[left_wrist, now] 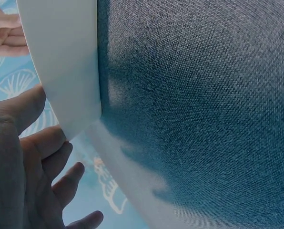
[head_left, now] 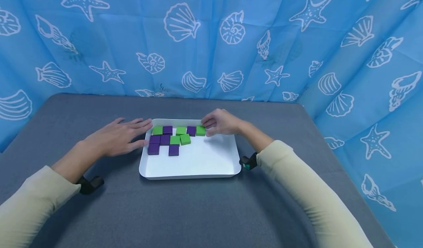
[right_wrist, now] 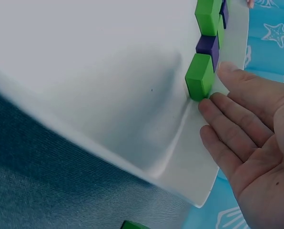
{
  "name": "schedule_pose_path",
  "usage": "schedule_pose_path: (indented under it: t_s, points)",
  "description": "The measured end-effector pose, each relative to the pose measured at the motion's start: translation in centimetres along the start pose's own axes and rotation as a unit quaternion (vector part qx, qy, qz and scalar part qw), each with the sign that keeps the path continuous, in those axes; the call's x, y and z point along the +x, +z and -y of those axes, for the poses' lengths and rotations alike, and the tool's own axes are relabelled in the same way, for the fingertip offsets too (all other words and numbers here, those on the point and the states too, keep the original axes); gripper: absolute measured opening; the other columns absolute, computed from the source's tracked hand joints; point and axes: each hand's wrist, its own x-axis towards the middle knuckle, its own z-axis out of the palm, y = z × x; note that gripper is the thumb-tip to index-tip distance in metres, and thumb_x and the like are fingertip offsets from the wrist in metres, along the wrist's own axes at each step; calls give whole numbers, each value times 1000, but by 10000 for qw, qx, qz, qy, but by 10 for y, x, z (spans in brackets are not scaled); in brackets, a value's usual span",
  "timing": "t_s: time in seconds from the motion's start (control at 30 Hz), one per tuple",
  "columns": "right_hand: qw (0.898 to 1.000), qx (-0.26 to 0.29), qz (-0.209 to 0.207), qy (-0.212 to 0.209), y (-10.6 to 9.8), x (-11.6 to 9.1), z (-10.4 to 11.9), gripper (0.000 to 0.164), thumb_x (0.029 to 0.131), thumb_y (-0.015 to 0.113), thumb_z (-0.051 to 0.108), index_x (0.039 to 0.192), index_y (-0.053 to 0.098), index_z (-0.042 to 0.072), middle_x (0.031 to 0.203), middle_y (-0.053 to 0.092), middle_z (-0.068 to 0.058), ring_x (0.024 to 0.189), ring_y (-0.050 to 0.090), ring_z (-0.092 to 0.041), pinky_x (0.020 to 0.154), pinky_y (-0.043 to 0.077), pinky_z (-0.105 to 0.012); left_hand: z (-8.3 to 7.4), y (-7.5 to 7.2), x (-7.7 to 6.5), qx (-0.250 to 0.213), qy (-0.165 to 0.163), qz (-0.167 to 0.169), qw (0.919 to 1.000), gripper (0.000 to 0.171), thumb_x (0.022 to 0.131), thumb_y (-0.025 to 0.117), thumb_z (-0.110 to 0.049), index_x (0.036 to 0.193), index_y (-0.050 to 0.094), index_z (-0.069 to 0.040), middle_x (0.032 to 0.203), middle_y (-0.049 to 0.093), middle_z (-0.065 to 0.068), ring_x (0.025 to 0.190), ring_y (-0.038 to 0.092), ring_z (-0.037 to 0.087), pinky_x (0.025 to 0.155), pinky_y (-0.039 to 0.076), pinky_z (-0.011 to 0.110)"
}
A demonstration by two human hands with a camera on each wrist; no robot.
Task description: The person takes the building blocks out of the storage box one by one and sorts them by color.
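Observation:
A shallow white tray (head_left: 201,163) holds several green and purple blocks, grouped at its far left. My left hand (head_left: 122,136) rests on the tray's left rim, fingers extended, and in the left wrist view two fingertips (left_wrist: 56,138) touch the edge. At the far side of the tray is my right hand (head_left: 223,122), beside the rightmost green block (head_left: 200,130) of the back row. In the right wrist view this block lies flat next to a purple block (right_wrist: 208,46), fully visible, with my fingertips (right_wrist: 206,105) right at its end and the thumb apart from them.
The tray stands on a grey cloth-covered table (head_left: 198,211). Behind it hangs a blue curtain (head_left: 205,38) with white shell and starfish drawings. A single purple block (head_left: 173,150) sits nearer the front in the tray, and its right half shows bare white.

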Motion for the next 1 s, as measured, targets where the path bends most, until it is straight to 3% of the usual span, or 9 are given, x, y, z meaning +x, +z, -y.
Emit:
schedule_pose_path:
  t_s: [0.57, 1.0]
  points:
    - [9998, 9, -144, -155, 6, 2, 1, 45, 86, 76, 0, 128, 62, -5, 119, 70, -14, 110, 68, -22, 94, 53, -27, 0, 3, 1, 7, 3, -20, 10000, 67, 103, 48, -48, 156, 34, -9, 161, 30, 14, 144, 31, 42, 109, 17, 75]
    - [9994, -114, -261, -199, 10, 5, 1, 47, 83, 78, -1, 128, 64, -1, 125, 68, -13, 113, 66, -21, 93, 53, -26, -1, 0, 1, 6, -8, -28, 10000, 67, 102, 49, -47, 156, 33, -9, 160, 31, 14, 145, 28, 42, 109, 15, 75]
